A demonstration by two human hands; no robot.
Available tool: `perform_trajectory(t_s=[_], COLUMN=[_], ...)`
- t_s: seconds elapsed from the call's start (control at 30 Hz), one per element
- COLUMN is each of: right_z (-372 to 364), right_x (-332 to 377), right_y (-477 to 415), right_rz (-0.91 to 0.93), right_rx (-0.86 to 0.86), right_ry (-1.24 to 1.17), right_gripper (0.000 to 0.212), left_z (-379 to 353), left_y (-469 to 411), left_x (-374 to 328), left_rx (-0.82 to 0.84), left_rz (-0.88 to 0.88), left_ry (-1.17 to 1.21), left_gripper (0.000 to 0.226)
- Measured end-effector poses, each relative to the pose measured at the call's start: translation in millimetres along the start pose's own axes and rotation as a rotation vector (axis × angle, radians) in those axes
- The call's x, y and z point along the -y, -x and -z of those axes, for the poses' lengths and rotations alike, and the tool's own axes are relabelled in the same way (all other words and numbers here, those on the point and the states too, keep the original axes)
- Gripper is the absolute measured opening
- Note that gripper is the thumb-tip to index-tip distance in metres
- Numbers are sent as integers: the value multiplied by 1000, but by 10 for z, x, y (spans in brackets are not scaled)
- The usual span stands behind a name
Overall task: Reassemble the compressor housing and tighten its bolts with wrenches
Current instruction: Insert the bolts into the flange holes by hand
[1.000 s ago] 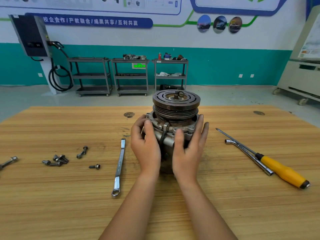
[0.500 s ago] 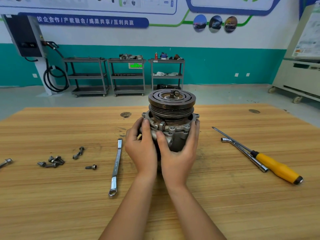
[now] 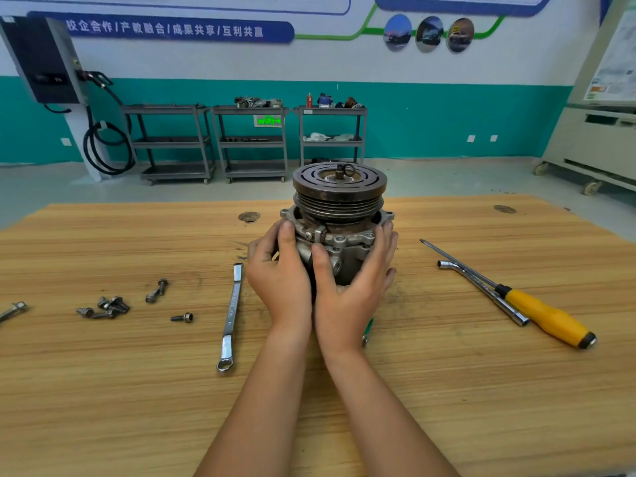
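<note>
The compressor (image 3: 339,215) stands upright mid-table, its grooved pulley on top and the grey housing below. My left hand (image 3: 278,273) grips the housing's left side, thumb up on the flange. My right hand (image 3: 354,280) wraps the front and right side, thumb across the body and fingers up to the flange. A ring wrench (image 3: 231,315) lies just left of my hands. Several loose bolts (image 3: 106,306) lie further left, with one single bolt (image 3: 182,317) nearer.
An L-shaped socket wrench (image 3: 481,290) and a yellow-handled screwdriver (image 3: 543,316) lie to the right. A small green-tipped item (image 3: 367,330) pokes out beside my right wrist. Another bolt (image 3: 13,309) sits at the table's (image 3: 447,390) left edge. Carts stand by the far wall.
Both hands have shifted on the housing: my right thumb slid left across the front and my left thumb rose to the flange. The compressor stays upright in place.
</note>
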State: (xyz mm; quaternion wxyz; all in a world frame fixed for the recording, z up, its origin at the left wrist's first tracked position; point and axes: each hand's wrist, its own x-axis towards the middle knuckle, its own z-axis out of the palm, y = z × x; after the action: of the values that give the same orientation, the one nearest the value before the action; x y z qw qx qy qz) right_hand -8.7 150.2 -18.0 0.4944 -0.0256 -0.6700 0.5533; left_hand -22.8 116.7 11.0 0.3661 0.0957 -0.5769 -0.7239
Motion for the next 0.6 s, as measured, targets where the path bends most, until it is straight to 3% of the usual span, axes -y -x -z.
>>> perform_trajectory(t_s=[0.6], right_z=[19], right_x=[8], right_y=[9], right_rz=[32], right_rx=[8], right_ry=[-3], right_gripper=[70], left_z=[1], left_y=[-19], left_x=[-56], left_rx=[21], left_rz=[117], left_ry=[56], left_gripper=[24])
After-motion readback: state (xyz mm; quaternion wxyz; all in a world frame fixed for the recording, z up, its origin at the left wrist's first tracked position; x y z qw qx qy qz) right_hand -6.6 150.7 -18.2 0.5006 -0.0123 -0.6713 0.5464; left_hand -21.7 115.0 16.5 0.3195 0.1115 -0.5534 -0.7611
